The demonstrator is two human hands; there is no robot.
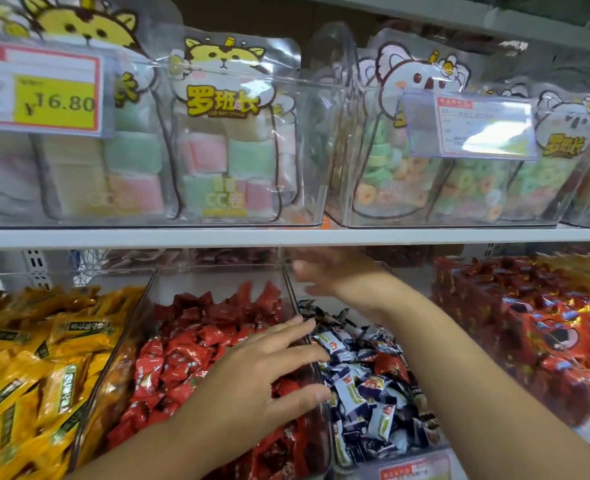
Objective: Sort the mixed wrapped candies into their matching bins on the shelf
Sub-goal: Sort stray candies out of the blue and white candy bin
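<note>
Under the white shelf board (286,237), clear bins stand side by side. The red bin (217,270) is in the middle and the blue-and-white bin (414,467) is just to its right, with a clear wall between them. The step in hand looks like picking out strays. It goes best if the person first scans each bin's surface for the odd colour. Each piece is then lifted singly by a pinch on its wrapper end and carried over the wall rather than swept, so that no neighbours are dragged across.

The red candies (189,341) fill their bin and the blue-and-white candies (366,393) fill theirs. One stray red candy (390,367) lies among the blue-and-white ones, and by its colour it probably belongs next door.

The left hand (262,372) lies flat over the red candies with its fingers spread and straight, holding nothing. Its fingertips (297,322) reach the dividing wall. The stray red candy lies to the right of them, past the wall, near but not touching.

The right hand (324,271) hangs high over the back of the blue-and-white bin and is blurred, so whether it holds a candy cannot be told. The stray lies below that hand and nearer the person, well apart from its fingers.
</note>
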